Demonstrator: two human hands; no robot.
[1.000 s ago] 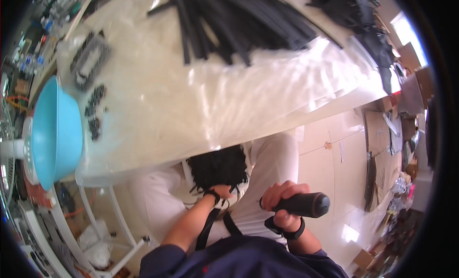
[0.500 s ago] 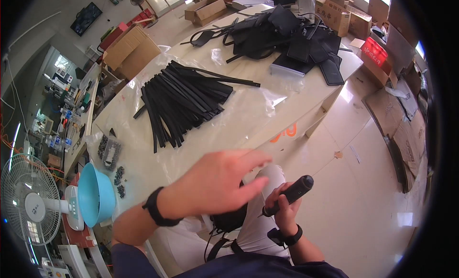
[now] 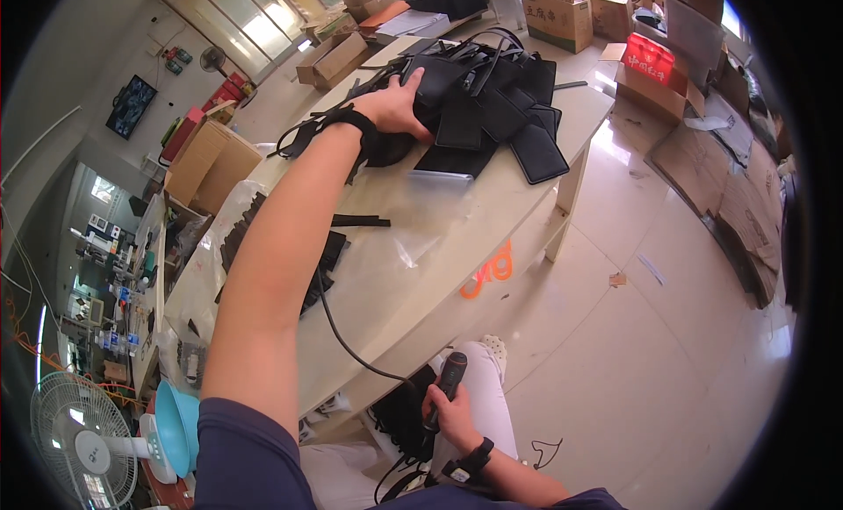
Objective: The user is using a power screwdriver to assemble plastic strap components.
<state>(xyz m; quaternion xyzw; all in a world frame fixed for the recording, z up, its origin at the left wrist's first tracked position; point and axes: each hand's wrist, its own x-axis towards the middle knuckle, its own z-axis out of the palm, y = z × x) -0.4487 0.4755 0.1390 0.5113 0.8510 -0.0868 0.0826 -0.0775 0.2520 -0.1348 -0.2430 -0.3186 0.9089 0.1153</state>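
My left arm stretches far across the table (image 3: 386,286). At its end my left hand (image 3: 386,109) is open, thumb and forefinger spread, against a pile of flat black leather-like pieces (image 3: 505,111) with straps; its other fingers are partly hidden. In my right hand (image 3: 455,420), low over my lap, is a black pen-style electric screwdriver (image 3: 451,374), its rounded end up. The fingers wrap round its body. Under my left forearm lies a fan of black straps (image 3: 327,260), mostly covered by the arm.
A thin dark cord (image 3: 351,350) curves from beside the left arm down to my lap. At left stand a light-blue bowl (image 3: 178,427) and a white fan (image 3: 92,448). Cardboard boxes (image 3: 555,20) stand beyond the table; flattened cardboard (image 3: 702,181) lies on the right-hand floor.
My left hand has moved from above my lap, away and up to the black pile. My right hand still grips the screwdriver, now lower and further left in view. The view has shifted.
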